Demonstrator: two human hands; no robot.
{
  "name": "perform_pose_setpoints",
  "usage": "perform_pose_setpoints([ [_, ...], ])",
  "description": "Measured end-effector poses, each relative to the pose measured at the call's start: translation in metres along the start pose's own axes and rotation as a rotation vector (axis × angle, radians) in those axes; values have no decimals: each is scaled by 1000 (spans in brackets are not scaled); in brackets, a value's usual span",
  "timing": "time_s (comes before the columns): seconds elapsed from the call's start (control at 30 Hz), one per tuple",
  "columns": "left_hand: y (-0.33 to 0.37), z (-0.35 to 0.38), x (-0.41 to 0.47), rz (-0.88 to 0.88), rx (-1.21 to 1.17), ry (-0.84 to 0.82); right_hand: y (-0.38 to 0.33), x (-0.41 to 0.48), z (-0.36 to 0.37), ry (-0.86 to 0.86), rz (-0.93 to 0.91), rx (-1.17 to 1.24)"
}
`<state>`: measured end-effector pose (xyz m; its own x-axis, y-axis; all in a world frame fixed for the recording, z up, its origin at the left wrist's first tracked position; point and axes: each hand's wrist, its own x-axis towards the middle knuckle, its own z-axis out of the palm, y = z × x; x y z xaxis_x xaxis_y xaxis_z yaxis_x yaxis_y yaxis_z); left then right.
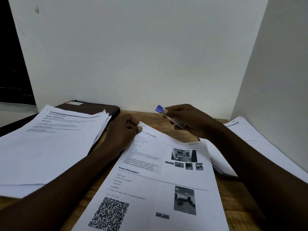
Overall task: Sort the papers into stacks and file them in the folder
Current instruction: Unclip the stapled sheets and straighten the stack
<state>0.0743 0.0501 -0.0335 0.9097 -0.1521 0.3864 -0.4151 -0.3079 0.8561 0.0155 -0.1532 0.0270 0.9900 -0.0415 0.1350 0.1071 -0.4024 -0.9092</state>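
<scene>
A printed sheet headed "Scene Information" (160, 177), with photos and a QR code, lies in the middle of the wooden desk. My left hand (123, 132) pinches its top left corner. Just above the sheet's top edge, my right hand (188, 120) holds a small stapler (168, 116) with a blue end. A thick stack of papers (50, 144) rests at the left, partly on a dark folder (93, 106). Another stack of papers (250, 144) lies at the right, partly hidden by my right forearm.
White walls close off the desk at the back (133, 55) and the right (275, 64). A strip of bare wooden desk (166, 116) shows between the folder and my right hand. A dark opening lies at the far left.
</scene>
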Motion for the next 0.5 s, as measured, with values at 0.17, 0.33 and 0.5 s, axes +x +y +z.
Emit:
perform_pose_setpoints([
  [0.17, -1, -1, -1, 68, 30, 40, -3, -3, 16, 28, -133, -254],
  [0.33, 2, 1, -2, 144, 112, 60, 6, -3, 23, 157, -363, -607],
  [0.5, 8, 1, -6, 234, 164, 58, 6, -3, 22, 168, -422, -636],
])
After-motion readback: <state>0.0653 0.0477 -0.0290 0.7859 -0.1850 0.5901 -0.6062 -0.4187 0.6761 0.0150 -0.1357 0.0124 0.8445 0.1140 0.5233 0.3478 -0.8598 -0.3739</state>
